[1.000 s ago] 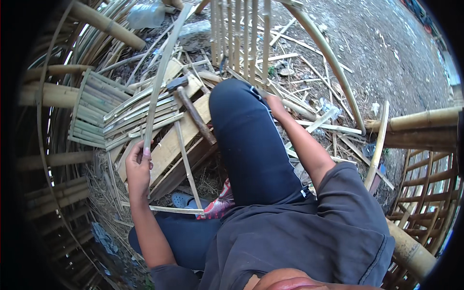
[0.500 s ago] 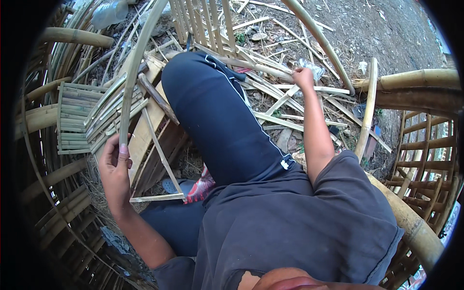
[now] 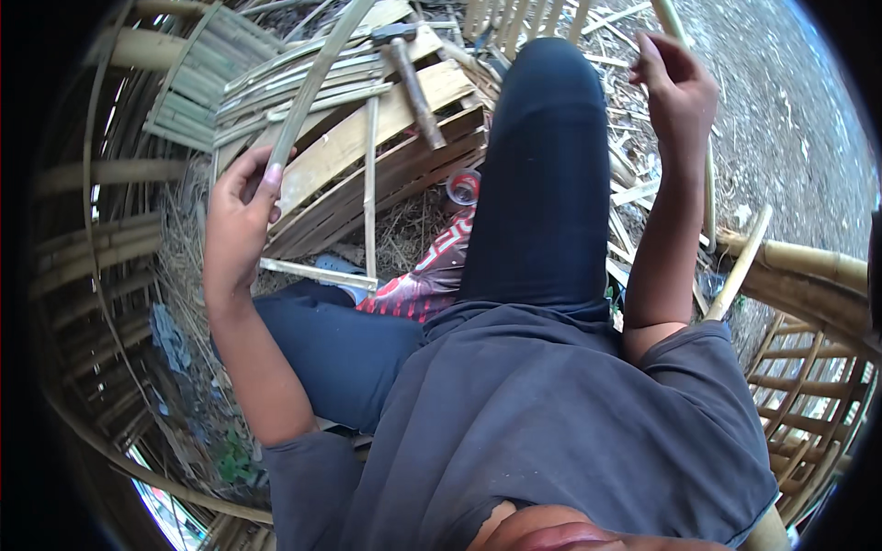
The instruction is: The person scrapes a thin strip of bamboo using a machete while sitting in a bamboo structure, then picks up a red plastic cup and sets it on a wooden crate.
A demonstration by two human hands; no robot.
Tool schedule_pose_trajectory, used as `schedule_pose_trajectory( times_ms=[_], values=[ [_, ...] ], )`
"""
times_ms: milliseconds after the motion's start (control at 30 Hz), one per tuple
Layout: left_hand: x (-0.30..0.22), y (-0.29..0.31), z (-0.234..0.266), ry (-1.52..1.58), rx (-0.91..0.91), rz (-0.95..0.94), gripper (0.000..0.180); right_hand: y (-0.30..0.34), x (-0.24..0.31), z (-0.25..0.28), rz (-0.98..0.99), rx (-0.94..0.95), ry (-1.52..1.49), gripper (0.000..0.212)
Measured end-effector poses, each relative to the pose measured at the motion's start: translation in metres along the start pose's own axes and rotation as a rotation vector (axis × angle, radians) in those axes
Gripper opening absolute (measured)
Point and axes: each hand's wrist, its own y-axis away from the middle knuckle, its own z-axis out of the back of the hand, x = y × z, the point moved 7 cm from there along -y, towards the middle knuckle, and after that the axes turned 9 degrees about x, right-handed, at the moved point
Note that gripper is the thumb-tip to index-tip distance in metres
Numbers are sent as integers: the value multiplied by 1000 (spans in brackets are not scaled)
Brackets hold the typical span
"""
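Observation:
My left hand [image 3: 241, 216] is closed round the lower end of a long split-bamboo strip [image 3: 317, 78], thumb along it. The strip slants up and away past the top edge of the view. Raised beyond my right knee, my right hand [image 3: 682, 96] has its fingers curled in; whatever they may hold is too small to make out. A bamboo pole [image 3: 669, 16] passes close behind that hand. A hammer [image 3: 415, 96] with a wooden handle rests on a wooden plank box [image 3: 377, 151] between the left hand and my knee. Cut bamboo strips [image 3: 262, 96] lie on the box beside it.
A slatted bamboo panel [image 3: 207, 78] leans at the far left. Two thin sticks [image 3: 370, 188] meet at a corner near my left leg. A clear plastic container [image 3: 464, 186] sits by the box. Scattered slats [image 3: 634, 188] and a thick bamboo rail [image 3: 808, 266] are on the right.
My right hand has come up off the scattered slats near a clear plastic wrapper. My left hand keeps its hold on the bamboo strip. The view has turned, showing more of the box and hammer.

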Motion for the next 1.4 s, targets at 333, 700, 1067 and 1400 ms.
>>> schedule_pose_trajectory(
  times_ms=[333,700,1067,1400],
  values=[
    [47,12,51,51,-40,76,26,151,24,-302,580,2110,1220,28],
    [108,25,53,63,-19,35,20,189,-154,-373,689,2245,1304,25],
    [136,-30,77,90,137,-19,16,214,-301,-394,562,1471,1032,19],
    [138,-29,70,158,203,59,23,169,-213,-360,234,1403,1007,15]
  ],
)
